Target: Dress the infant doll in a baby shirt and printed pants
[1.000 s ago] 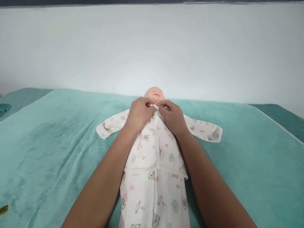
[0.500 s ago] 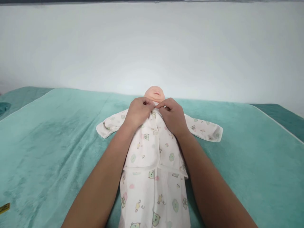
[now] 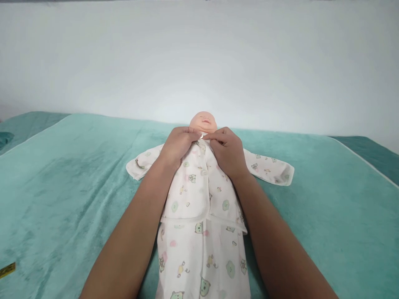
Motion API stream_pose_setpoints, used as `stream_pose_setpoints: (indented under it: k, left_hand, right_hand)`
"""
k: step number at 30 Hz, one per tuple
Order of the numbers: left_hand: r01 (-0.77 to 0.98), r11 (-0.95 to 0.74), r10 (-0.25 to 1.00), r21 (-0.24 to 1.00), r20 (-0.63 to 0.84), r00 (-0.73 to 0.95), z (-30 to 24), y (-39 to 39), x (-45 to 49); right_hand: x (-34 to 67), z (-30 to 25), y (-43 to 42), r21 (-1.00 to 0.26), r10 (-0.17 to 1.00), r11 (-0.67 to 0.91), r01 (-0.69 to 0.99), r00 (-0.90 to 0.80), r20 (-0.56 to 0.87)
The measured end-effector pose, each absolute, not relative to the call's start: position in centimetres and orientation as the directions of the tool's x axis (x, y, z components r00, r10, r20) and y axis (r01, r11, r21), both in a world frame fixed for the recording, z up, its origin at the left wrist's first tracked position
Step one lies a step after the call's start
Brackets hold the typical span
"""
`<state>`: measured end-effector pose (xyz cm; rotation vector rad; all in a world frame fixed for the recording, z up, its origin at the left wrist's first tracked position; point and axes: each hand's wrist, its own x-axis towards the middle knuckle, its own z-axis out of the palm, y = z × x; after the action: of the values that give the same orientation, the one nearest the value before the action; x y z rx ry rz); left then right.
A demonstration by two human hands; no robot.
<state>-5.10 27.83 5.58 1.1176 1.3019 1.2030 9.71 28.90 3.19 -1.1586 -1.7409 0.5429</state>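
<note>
A baby doll (image 3: 203,120) lies on its back, its head away from me. It wears a white printed jacket (image 3: 193,191) with sleeves spread to both sides, over matching pants (image 3: 202,257). At the collar, just under the chin, my left hand (image 3: 181,143) pinches the jacket's neck edge between thumb and finger. My right hand (image 3: 228,149) grips the same edge from the other side, index finger pointing inward. A small white spot, maybe a snap, shows between the fingertips. Below the hands the jacket's front edges meet along the middle.
A teal plush cover (image 3: 77,187) spreads under the doll, with darker teal areas at both far corners. Behind it rises a pale wall (image 3: 199,58). A small yellow-and-black tag (image 3: 7,270) lies at the lower left edge.
My left hand has shifted slightly, its thumb and finger now flatter on the collar. The fingertips are a little farther apart, showing a white spot between them. My right hand has barely moved.
</note>
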Motion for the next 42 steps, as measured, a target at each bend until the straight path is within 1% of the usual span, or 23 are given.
stream_pose_setpoints:
  k: [5,11,16,22,26,30,36,38,42]
  left_hand:
    - [0.083,0.051,0.993,0.995,-0.042,-0.108,5.5,28.0,-5.0]
    - [0.215,-0.085,0.98,0.973,0.121,-0.16,5.3,28.2,-4.7]
    - [0.417,-0.12,0.969,0.901,0.198,-0.149,5.4,28.3,-4.6]
    - [0.551,-0.141,0.949,0.822,0.27,-0.161,5.0,28.6,-4.6]
    - [0.554,-0.176,0.93,0.814,0.321,-0.177,5.0,28.1,-4.6]
    - [0.516,-0.192,0.919,0.835,0.338,-0.205,5.0,26.1,-4.5]
    - [0.565,-0.202,0.903,0.8,0.375,-0.208,4.0,22.7,-5.0]
    - [0.572,-0.227,0.903,0.789,0.391,-0.181,3.9,22.3,-5.1]
    - [0.552,-0.269,0.914,0.789,0.389,-0.11,3.9,22.4,-5.2]
  right_hand:
    - [9.7,3.1,29.1,-0.778,0.903,0.414,0.472,-0.106,0.416]
    - [9.6,3.2,29.2,-0.786,0.923,0.372,0.494,-0.105,0.37]
    - [9.6,3.0,29.4,-0.815,0.938,0.339,0.47,-0.108,0.329]
    - [9.5,3.2,29.4,-0.84,0.963,0.266,0.473,-0.09,0.254]
    - [9.9,3.5,29.2,-0.861,0.971,0.239,0.448,-0.11,0.213]
    - [10.6,3.9,29.0,-0.89,0.967,0.252,0.38,-0.14,0.214]
    - [11.2,5.3,28.2,-0.883,0.964,0.262,0.389,-0.069,0.255]
    - [11.2,6.0,27.6,-0.853,0.961,0.275,0.444,-0.095,0.26]
    - [11.0,7.2,25.7,-0.713,0.955,0.296,0.635,-0.211,0.208]
